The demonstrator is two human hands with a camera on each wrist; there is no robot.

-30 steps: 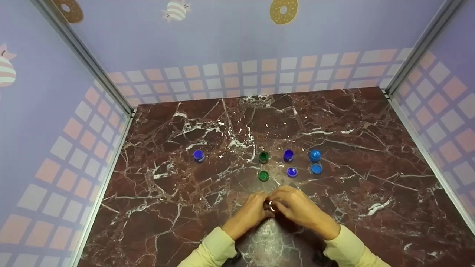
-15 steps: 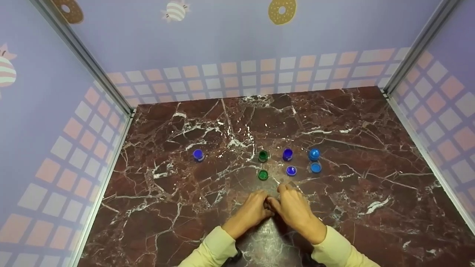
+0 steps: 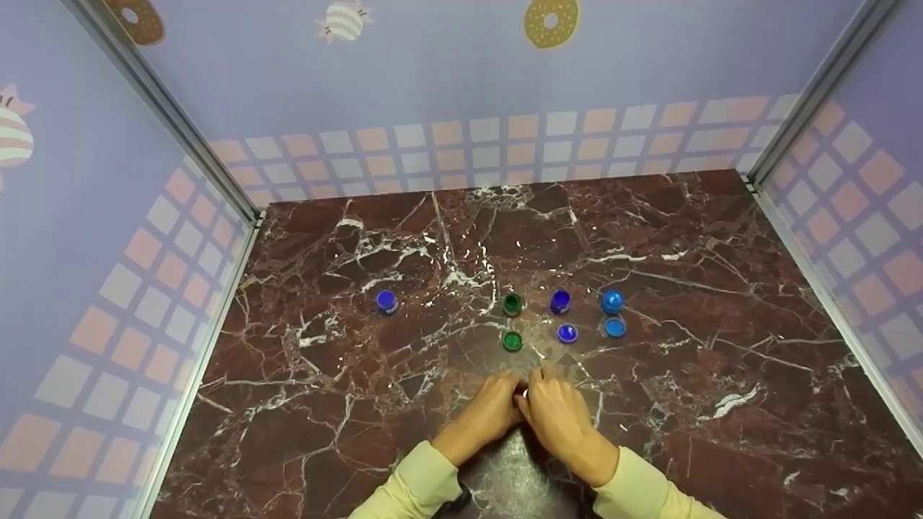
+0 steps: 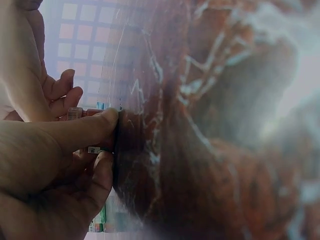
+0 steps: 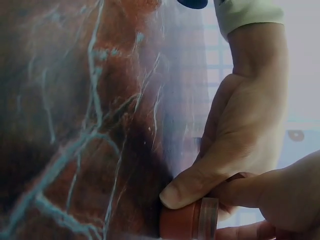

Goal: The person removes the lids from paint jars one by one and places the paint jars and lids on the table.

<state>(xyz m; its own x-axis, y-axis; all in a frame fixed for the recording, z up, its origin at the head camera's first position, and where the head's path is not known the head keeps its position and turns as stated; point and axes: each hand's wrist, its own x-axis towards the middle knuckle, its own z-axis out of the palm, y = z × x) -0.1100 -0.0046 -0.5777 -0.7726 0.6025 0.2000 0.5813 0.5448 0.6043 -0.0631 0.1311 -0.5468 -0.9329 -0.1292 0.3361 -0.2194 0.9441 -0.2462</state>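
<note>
A small paint jar [image 5: 179, 222] with a reddish-brown body stands on the table, with a clear ridged lid [image 5: 208, 220] on top. My left hand [image 3: 487, 409] grips its body low down, thumb on one side and fingers on the other. The fingers of my right hand [image 3: 562, 414] are curled at the lid, thumb and finger on opposite sides. From the head view both hands cover most of the jar. In the left wrist view the lid [image 4: 75, 114] shows between the two hands, with part of a white label [image 4: 94, 150] below.
Beyond my hands stand open paint jars: green [image 3: 512, 304], violet-blue [image 3: 560, 301] and light blue [image 3: 612, 301]. Their lids, green [image 3: 512, 341], violet-blue [image 3: 567, 333] and light blue [image 3: 615, 328], lie in front. Another violet-blue jar [image 3: 386, 301] stands left. Patterned panels [image 3: 461, 86] enclose the marbled table [image 3: 324, 432].
My right hand has turned at the wrist and its forearm has swung leftward, bringing the hand closer to the left one. The left hand keeps its place on the jar.
</note>
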